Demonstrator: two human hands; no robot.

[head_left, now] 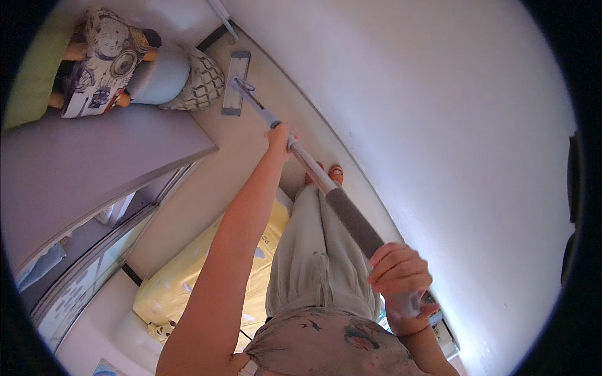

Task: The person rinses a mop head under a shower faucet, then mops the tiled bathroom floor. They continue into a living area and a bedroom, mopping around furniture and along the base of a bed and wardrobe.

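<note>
A flat mop runs diagonally across the view, its pole (314,165) slanting from the lower right up to the rectangular mop head (235,89) on the floor. My left hand (280,137) is wrapped around the lower part of the pole, with the arm stretched out. Near the top of the mop, just past the dark foam grip (355,221), my right hand (400,272) is closed around the handle's end. A clear end piece pokes out below that hand. The mop head lies flat between a patterned bag and the white wall.
Along the right stands a white wall (423,117). At left are a grey cabinet (103,150) with a sliding glass door, a rack with a clock-print cover (106,66), a pale blue bin (162,75) and a patterned bag (202,80). Behind my legs is a yellow-covered bed (188,277).
</note>
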